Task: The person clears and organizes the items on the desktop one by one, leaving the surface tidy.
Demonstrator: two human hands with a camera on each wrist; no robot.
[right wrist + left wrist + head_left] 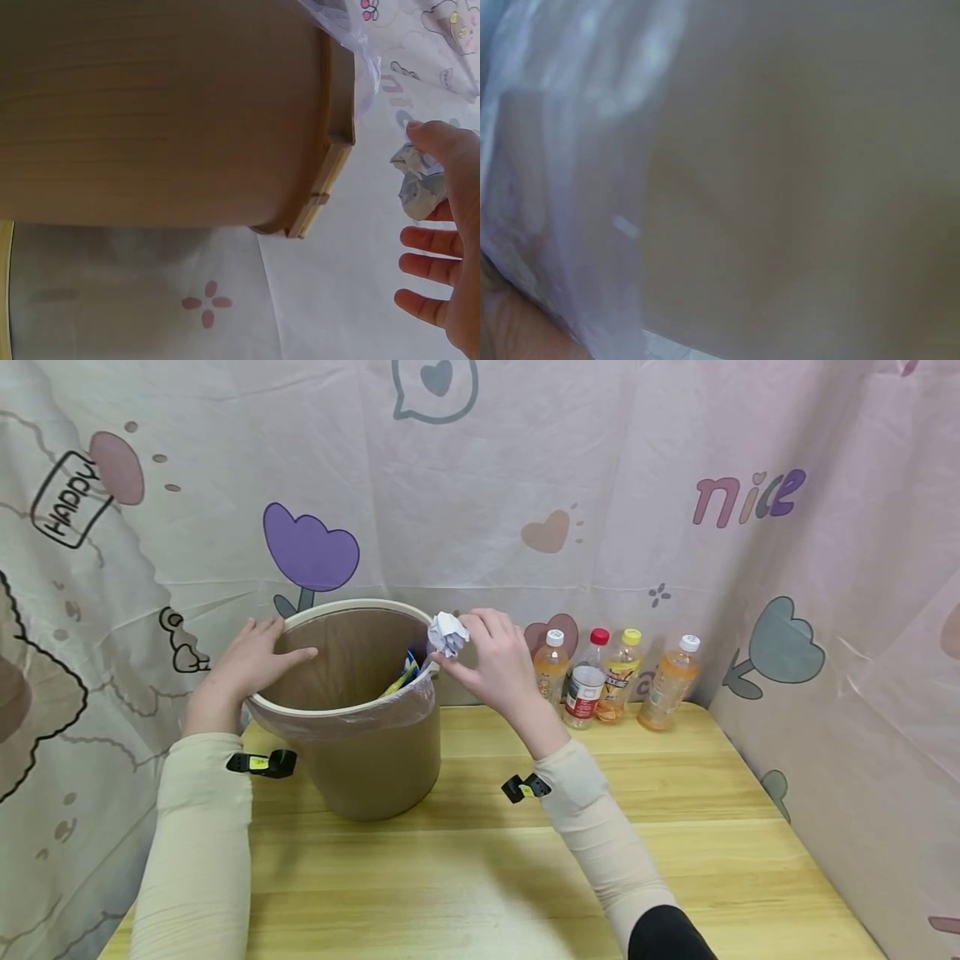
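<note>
Above the right side of a brown trash bin (360, 768), my right hand (498, 660) pinches a crumpled white paper ball (448, 635) between thumb and fingers. In the right wrist view, that paper ball (421, 184) shows beside the bin (165, 112), with the other fingers spread below it. My left hand (251, 668) rests at the bin's left rim, its thumb stretched out over the opening. A clear plastic liner (405, 706) folds over the rim. Inside the bin lies a blue and yellow wrapper (405, 675), partly hidden. The left wrist view is mostly blurred bin wall and liner.
Several plastic bottles stand at the back right of the wooden table (480, 877): an orange one with a white cap (551, 668), a red-capped one (587, 685), a yellow-capped one (619, 681) and another white-capped one (670, 689). A printed curtain (480, 485) hangs behind.
</note>
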